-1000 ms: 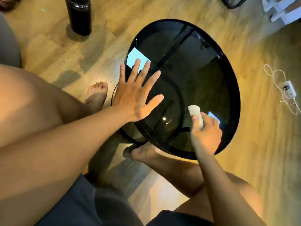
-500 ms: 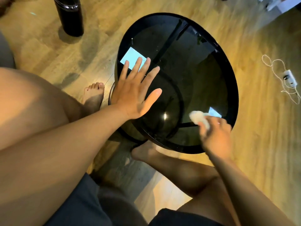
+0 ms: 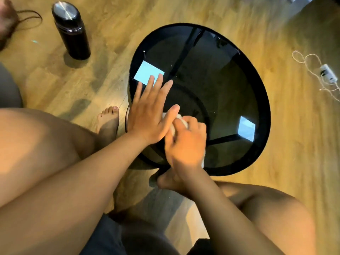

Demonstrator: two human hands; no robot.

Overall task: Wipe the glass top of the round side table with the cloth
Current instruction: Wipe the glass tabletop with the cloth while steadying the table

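Observation:
The round side table (image 3: 217, 74) has a dark glass top in a black rim and stands on the wooden floor in front of me. My left hand (image 3: 149, 115) lies flat on the glass at its near left side, fingers spread. My right hand (image 3: 185, 142) is closed around a small white cloth (image 3: 181, 120) and presses it on the glass right beside my left thumb. Most of the cloth is hidden under my fingers; a bit shows at the wrist side too.
A black flask with a steel lid (image 3: 70, 30) stands on the floor at the far left. A white charger with a tangled cord (image 3: 326, 74) lies at the right. My bare legs and feet sit close to the table's near edge.
My right hand has swept the cloth leftward across the near part of the glass, from the right rim to beside my left hand. The left hand stayed flat on the table.

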